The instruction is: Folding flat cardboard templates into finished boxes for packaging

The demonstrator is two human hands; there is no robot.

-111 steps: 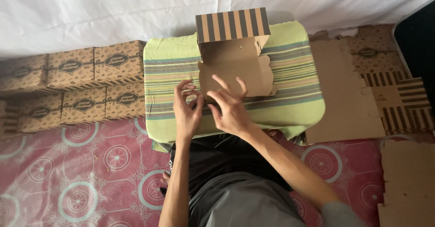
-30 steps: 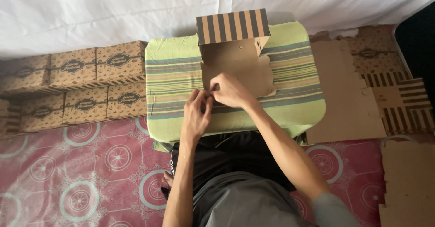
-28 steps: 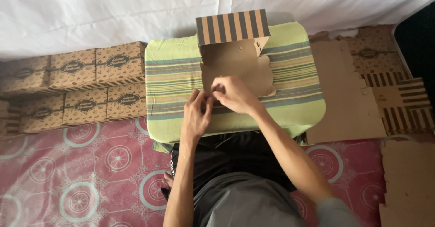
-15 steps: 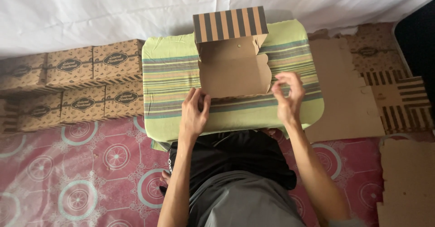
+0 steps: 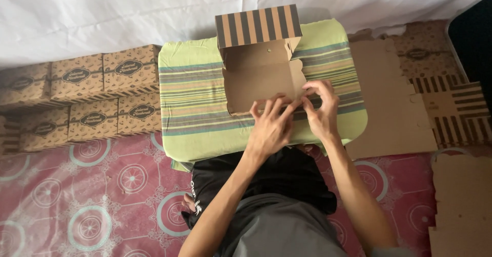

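Seen from the head camera, the left hand (image 5: 270, 129) and right hand (image 5: 320, 111) meet at the near right corner of an open cardboard box (image 5: 261, 75), fingers spread and bent, pinching its front flap, apparently so the wall stands while it is tucked. The box sits at frame centre on a green striped cushion (image 5: 200, 108), its striped lid upright at the back. Finished boxes (image 5: 87, 95) are stacked at the left edge; flat cardboard blanks (image 5: 394, 103) lie to the right on the patterned red floor mat (image 5: 102, 195).

Box (image 5: 261, 67) on cushion (image 5: 197, 105), stack (image 5: 82, 95) left.
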